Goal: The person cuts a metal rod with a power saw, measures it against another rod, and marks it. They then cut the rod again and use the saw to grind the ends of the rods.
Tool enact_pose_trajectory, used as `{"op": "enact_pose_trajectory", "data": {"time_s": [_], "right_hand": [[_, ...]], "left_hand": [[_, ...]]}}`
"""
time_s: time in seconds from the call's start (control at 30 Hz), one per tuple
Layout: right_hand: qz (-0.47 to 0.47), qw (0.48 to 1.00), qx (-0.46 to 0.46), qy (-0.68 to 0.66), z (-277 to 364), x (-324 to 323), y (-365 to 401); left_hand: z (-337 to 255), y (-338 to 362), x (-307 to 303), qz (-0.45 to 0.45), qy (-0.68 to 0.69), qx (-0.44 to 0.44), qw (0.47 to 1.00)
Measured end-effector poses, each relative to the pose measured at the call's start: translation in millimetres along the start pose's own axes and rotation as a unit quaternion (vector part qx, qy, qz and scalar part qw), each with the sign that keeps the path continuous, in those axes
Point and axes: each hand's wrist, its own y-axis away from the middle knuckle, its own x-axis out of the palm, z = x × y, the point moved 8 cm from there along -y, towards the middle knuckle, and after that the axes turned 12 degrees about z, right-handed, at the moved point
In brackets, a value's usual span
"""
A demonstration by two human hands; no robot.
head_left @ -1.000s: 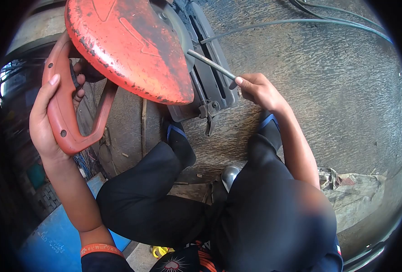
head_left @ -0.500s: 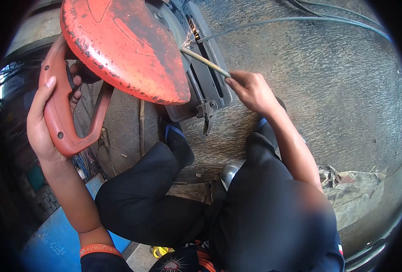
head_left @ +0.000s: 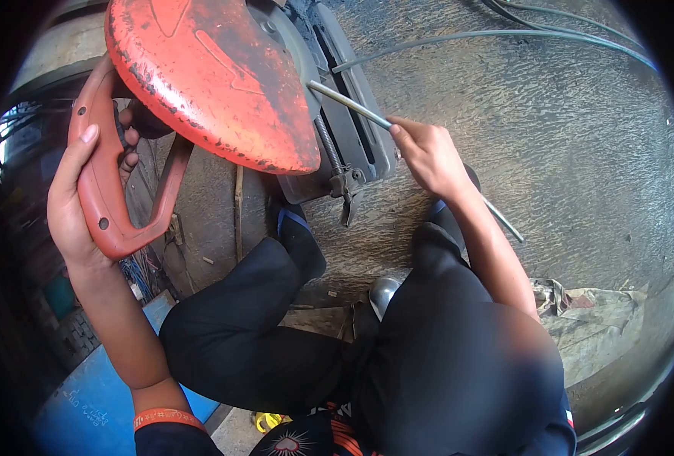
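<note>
We are wrapping our left hand [head_left: 74, 226] around the red handle [head_left: 99, 182], fingers curling inside its loop. We are pinching a metal rod [head_left: 348, 102] between the thumb and fingers of our right hand [head_left: 432, 158], its far end sitting just beside the red guard [head_left: 215, 83], over the grey base [head_left: 361, 85].
</note>
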Motion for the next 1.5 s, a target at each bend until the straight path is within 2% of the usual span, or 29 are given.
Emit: {"op": "enact_pose_trajectory", "data": {"time_s": [0.03,0.07,0.2,0.3,0.37,0.43,0.5,0.73,0.8,0.93,1.0,1.2,1.33,1.4,1.5], "right_hand": [[0.052,0.995,0.071,-0.038,-11,4,-1],[0.059,0.993,0.088,-0.054,-14,4,-2],[0.057,0.993,0.074,-0.073,-19,7,-3],[0.092,0.989,0.084,-0.083,-20,15,-2],[0.109,0.989,0.049,-0.091,-13,21,-2],[0.105,0.988,0.043,-0.101,-14,25,-2],[0.059,0.995,0.010,-0.077,-11,21,0],[0.046,0.997,0.030,-0.053,-9,18,3],[-0.004,0.999,-0.005,-0.049,-6,17,3],[-0.002,0.999,-0.017,-0.030,-6,20,2],[-0.062,0.991,-0.115,0.011,3,15,5],[-0.061,0.989,-0.114,0.067,1,16,5],[-0.055,0.992,-0.111,0.037,7,13,7],[-0.009,0.998,0.045,-0.039,-4,10,8],[0.014,0.994,0.084,-0.070,-25,9,4]], "left_hand": [[1,-1,-2,0.011,-0.002,-0.005,1.000],[1,-1,-3,0.009,-0.003,-0.004,1.000],[0,1,4,0.002,0.007,-0.003,1.000],[-1,2,8,-0.011,0.014,0.004,1.000],[-1,2,9,-0.015,0.012,0.005,1.000],[-1,3,8,-0.022,0.010,0.006,1.000],[-1,3,7,-0.021,0.010,0.006,1.000],[-1,2,8,-0.014,0.020,0.000,1.000],[-1,2,9,-0.013,0.018,0.002,1.000],[-2,3,10,-0.012,0.005,0.005,1.000],[-2,3,10,-0.020,0.004,0.006,1.000],[-2,3,8,-0.027,0.000,0.009,1.000],[-3,4,9,-0.024,-0.002,0.010,1.000],[-1,0,0,-0.003,-0.001,0.003,1.000],[0,0,-1,0.011,-0.004,-0.004,1.000]]}}
